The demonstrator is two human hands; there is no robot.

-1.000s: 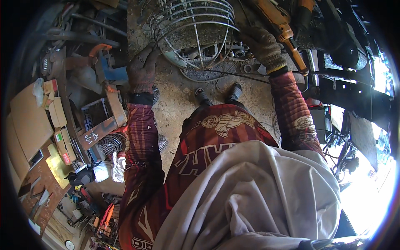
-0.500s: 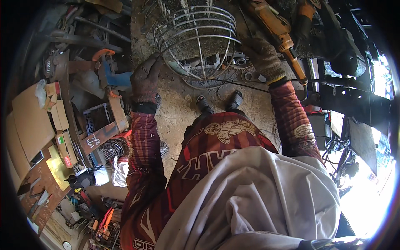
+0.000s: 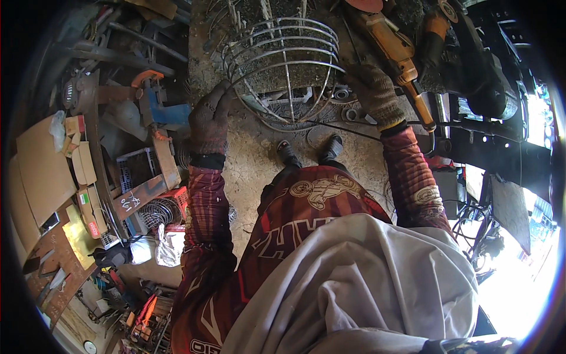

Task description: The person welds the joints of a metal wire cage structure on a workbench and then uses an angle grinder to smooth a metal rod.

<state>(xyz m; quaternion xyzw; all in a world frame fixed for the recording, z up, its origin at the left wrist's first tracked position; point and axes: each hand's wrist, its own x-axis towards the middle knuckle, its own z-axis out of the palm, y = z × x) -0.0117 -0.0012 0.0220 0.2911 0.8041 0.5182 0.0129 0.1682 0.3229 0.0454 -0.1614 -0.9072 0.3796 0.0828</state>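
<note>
A rounded cage of bare metal wire (image 3: 286, 62), made of several curved rings crossed by ribs, stands at the near edge of a dirty workbench (image 3: 203, 59). On its left side my left hand (image 3: 209, 121), in a dark, soiled glove, has its fingers closed around the end of the nearest ring. My right hand (image 3: 374, 97), in a knitted glove with a yellowish cuff, grips the same ring at its right end. The fingertips of both hands are partly hidden. Just right of my right hand lies an orange angle grinder (image 3: 396, 50) with a reddish disc.
Another orange grinder (image 3: 435, 29) lies farther right. Metal rings (image 3: 352, 113) and a dark cable (image 3: 348, 130) are below the bench edge. To the left are a blue metal piece (image 3: 168, 112), cardboard boxes (image 3: 44, 171) and a coil of wire (image 3: 158, 212).
The cage, bench and grinders sit slightly lower in the picture. Both hands keep their hold on the ring, shifted down a little with it.
</note>
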